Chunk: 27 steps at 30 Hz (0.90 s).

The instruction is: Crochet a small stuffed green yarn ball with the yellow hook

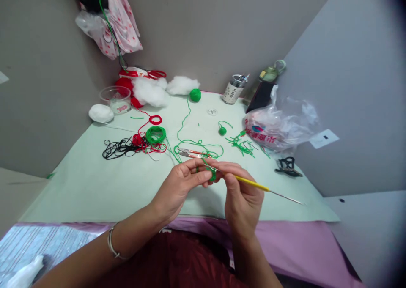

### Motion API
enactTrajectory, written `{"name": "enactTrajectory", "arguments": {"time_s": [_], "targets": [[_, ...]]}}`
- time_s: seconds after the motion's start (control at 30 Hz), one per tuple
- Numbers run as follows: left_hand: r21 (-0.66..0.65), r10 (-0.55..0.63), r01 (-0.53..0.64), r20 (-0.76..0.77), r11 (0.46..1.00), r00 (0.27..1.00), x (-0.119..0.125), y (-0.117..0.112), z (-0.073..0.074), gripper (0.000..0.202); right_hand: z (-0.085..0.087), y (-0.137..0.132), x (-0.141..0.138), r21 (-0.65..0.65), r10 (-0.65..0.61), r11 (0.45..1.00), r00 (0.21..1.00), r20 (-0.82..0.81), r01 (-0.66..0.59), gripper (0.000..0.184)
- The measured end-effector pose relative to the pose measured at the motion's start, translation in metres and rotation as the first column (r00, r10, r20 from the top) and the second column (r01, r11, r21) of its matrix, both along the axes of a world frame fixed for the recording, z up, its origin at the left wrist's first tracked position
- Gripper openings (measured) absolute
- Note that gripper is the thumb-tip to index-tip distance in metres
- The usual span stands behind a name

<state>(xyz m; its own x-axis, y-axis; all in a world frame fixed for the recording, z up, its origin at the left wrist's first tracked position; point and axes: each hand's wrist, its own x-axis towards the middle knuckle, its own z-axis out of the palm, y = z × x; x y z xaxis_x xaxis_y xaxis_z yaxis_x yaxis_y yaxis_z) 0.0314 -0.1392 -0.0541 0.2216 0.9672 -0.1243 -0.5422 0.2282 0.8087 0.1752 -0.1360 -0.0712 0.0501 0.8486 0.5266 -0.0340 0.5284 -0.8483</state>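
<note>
Between thumb and fingers, my left hand [182, 182] pinches a small green crochet piece [212, 175]. My right hand [242, 195] grips a crochet hook [252, 183] by its yellow handle; its thin metal rear end points right and down. The hook's front tip lies at the green piece, partly hidden by my fingers. Green yarn [188, 114] trails over the table from a small green ball [195, 95]. Just beyond my hands lie thread snips [193, 153] with orange handles, loops of green yarn around them.
Green yarn coil [155, 135], black cord [117, 149], red yarn ring [155, 120] and white yarn ball [101, 113] lie left. White stuffing [150, 91] and a clear tub [116, 100] stand behind. Rightward are green scraps [242, 145], a pen holder [234, 89], a plastic bag [279, 121] and a black clip [288, 167].
</note>
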Motion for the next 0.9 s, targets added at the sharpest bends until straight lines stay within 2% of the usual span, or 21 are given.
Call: {"name": "enactTrajectory", "arguments": {"time_s": [0.17,0.33,0.73,0.9], "targets": [[-0.026,0.03,-0.031,-0.016,0.999,0.999,-0.0012,0.0005,0.001,0.036,-0.0044,0.0018,0.0025,-0.07,0.039,0.996,0.994,-0.104,-0.046,0.018],[-0.012,0.036,-0.036,0.03,0.999,0.999,-0.0016,0.0018,0.0019,0.027,-0.0074,0.0028,0.0026,-0.094,0.074,0.992,0.987,-0.146,-0.088,0.017],[-0.012,-0.001,0.001,0.013,1.0,1.0,-0.0022,0.0004,-0.0006,0.031,-0.0076,0.0065,0.0,-0.181,0.073,0.976,0.97,-0.231,-0.117,0.016],[0.017,0.012,-0.011,-0.006,1.0,1.0,-0.0007,-0.0005,0.0005,0.03,-0.0079,0.0065,-0.0014,-0.171,0.042,0.982,0.978,-0.206,-0.079,0.01]]}}
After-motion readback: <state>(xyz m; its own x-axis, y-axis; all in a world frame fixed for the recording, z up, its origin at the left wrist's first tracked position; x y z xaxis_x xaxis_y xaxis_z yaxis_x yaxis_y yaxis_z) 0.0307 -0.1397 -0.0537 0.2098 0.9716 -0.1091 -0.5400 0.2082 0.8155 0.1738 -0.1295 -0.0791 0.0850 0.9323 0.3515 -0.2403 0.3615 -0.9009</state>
